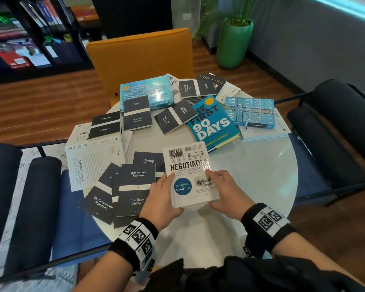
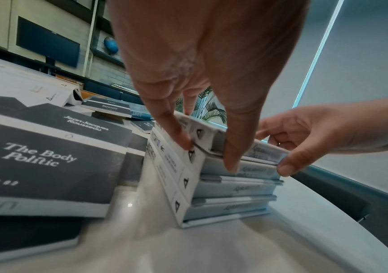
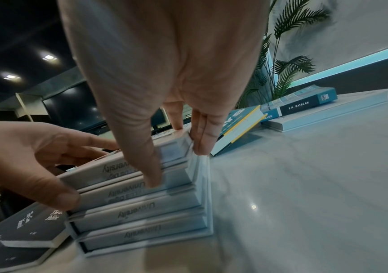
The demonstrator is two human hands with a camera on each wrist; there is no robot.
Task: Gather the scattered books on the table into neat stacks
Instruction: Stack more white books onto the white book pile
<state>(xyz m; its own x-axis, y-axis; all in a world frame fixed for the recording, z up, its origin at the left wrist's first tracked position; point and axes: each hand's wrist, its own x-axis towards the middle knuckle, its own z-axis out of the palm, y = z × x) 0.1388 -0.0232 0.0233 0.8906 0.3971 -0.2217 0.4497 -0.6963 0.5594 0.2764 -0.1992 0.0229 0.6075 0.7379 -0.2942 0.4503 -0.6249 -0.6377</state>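
The Negotiating 101 book [image 1: 189, 173] lies flat on top of a stack of 4 white books [image 3: 141, 212] at the near edge of the round worktop [image 1: 261, 175], its long axis running away from the person. The left hand [image 1: 162, 199] and right hand [image 1: 226, 194] flank its near corners, equally near, fingers [image 2: 178, 136] curled and pinching its sides. Squaring it probably means pressing inward from both sides.

White stack [image 1: 191, 175], navy booklets [image 1: 133, 190], orange chair [image 1: 139, 57]

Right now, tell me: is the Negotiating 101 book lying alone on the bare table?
No, Negotiating 101 tops a stack of white books.
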